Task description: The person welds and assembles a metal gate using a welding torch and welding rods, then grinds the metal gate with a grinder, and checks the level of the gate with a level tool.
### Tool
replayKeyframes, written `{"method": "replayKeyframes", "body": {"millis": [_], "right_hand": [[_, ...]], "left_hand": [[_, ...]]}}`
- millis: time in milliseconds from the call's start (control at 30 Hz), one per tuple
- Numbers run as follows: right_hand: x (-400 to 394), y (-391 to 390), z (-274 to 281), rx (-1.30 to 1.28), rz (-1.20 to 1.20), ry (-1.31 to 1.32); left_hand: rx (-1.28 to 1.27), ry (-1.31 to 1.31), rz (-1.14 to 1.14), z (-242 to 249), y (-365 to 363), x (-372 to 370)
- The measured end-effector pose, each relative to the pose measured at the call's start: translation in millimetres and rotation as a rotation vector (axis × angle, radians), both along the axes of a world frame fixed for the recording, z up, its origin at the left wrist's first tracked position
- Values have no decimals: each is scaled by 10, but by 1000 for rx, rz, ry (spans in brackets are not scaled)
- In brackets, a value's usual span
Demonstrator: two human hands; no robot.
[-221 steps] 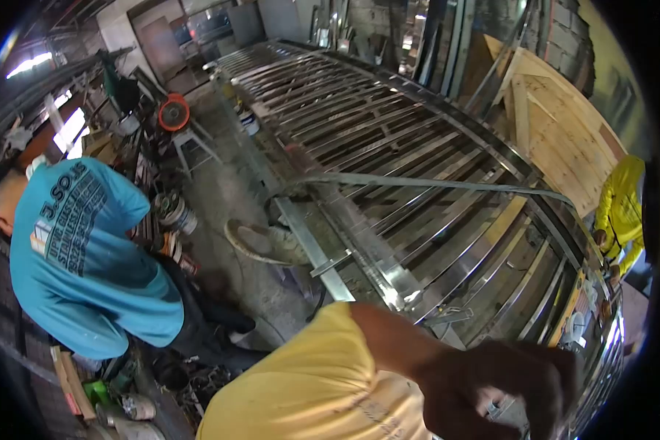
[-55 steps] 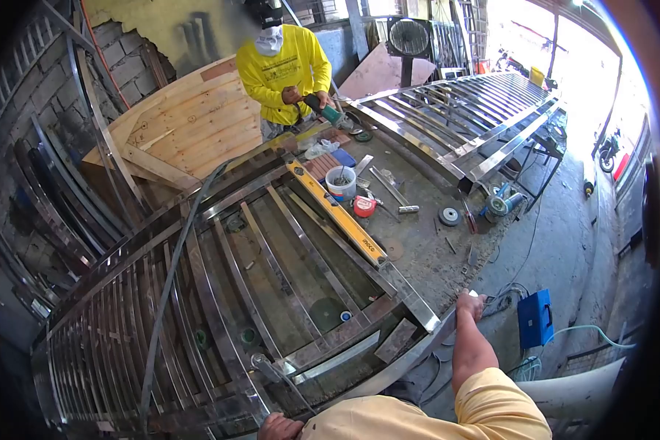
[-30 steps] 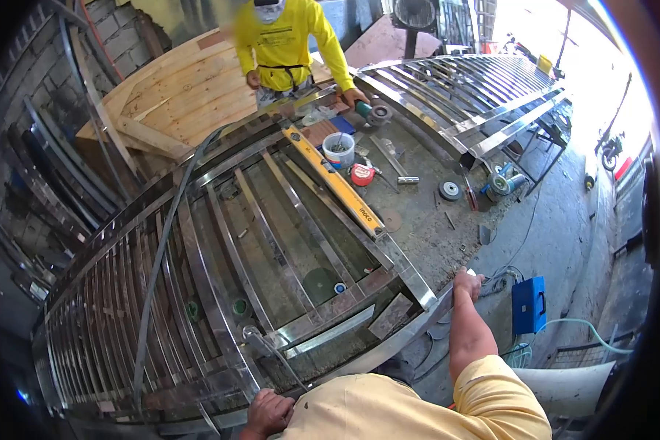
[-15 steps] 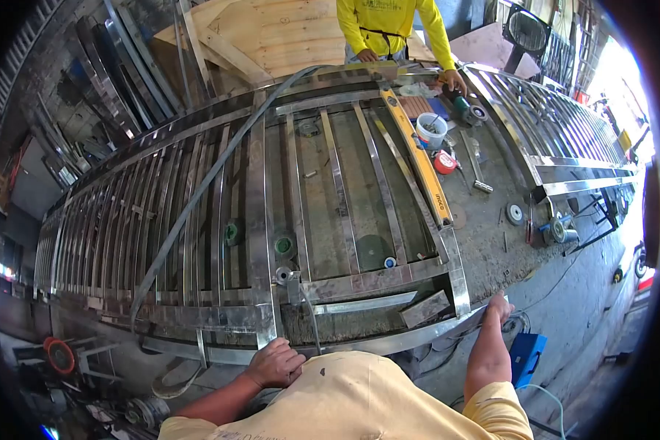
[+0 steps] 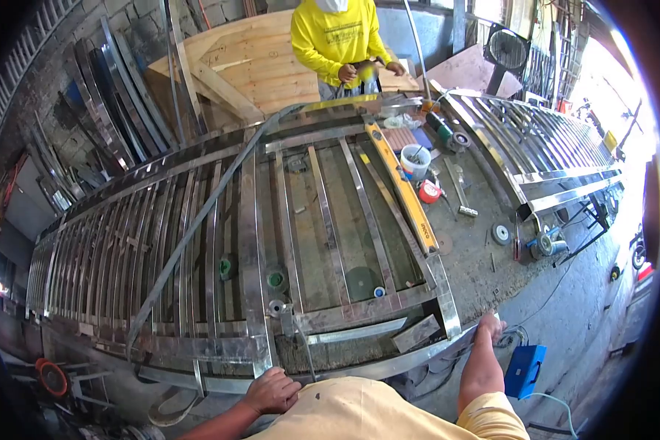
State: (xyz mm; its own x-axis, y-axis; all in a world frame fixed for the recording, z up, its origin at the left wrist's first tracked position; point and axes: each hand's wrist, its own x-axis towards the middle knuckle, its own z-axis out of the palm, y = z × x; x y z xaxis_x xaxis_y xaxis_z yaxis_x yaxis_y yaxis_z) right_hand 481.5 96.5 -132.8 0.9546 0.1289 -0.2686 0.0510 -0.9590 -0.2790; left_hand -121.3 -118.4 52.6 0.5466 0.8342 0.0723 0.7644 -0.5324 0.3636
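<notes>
My left hand [image 5: 273,390] is closed with curled fingers at the front edge of a shiny metal frame [image 5: 251,308], by the end of an upright bar. Whatever lies inside its fingers is hidden. My right hand [image 5: 491,328] rests at the front right table edge, past the frame's corner, its fingers folded. A small pale spot shows by its fingertips, too small to name. A yellow spirit level [image 5: 402,189] lies along the frame's right side. A thin dark cord [image 5: 305,347] hangs over the front rail between my hands.
Across the table stands a person in a yellow shirt [image 5: 337,37]. A white bucket [image 5: 416,161], red tape measure [image 5: 429,192], green angle grinder [image 5: 440,128] and grinding disc [image 5: 501,235] lie on the right. A blue case [image 5: 525,370] stands on the floor; a long grey strip [image 5: 198,213] crosses the frame.
The person opposite has let go of the green angle grinder and now has both hands at waist height near a blurred round thing. My hands keep their places; the view has tilted up slightly.
</notes>
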Motion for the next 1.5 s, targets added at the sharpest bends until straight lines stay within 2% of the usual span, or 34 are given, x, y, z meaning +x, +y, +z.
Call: {"method": "replayKeyframes", "body": {"millis": [67, 100, 200, 333, 433, 533, 600, 733, 1100, 1300, 1433, 1500], "right_hand": [[11, 10, -8, 5, 26, 12], [-10, 8, -19, 44, -22, -3], [-2, 1, -31, 45, -31, -21], [-156, 32, 222, -3, -49, -1], [-33, 25, 71, -4, 14, 26], [-121, 1, 157, 53, -61, 8], [-9, 7, 11, 36, 6, 29], [-20, -22, 61, 10, 87, 80], [-26, -35, 69, 46, 63, 77], [-137, -25, 207, 107, -54, 28], [-36, 42, 13, 28, -55, 4], [-49, 0, 40, 94, -57, 18]], "left_hand": [[-13, 4, -2, 12, -13, -1], [-66, 91, -12, 2, -37, -21], [-83, 75, -4, -57, -56, -41], [-75, 75, 1, -24, -65, -48], [-76, 74, 1, -35, -56, -41], [-59, 68, 1, -46, -67, -42], [-51, 61, -1, -68, -64, -46], [-24, 82, -7, 3, -37, -29], [-37, 93, -9, -28, -62, -38], [5, -8, -18, -128, -67, -64], [-31, -16, 29, -169, -115, -32], [-20, -40, 48, -192, -111, -19]]}}
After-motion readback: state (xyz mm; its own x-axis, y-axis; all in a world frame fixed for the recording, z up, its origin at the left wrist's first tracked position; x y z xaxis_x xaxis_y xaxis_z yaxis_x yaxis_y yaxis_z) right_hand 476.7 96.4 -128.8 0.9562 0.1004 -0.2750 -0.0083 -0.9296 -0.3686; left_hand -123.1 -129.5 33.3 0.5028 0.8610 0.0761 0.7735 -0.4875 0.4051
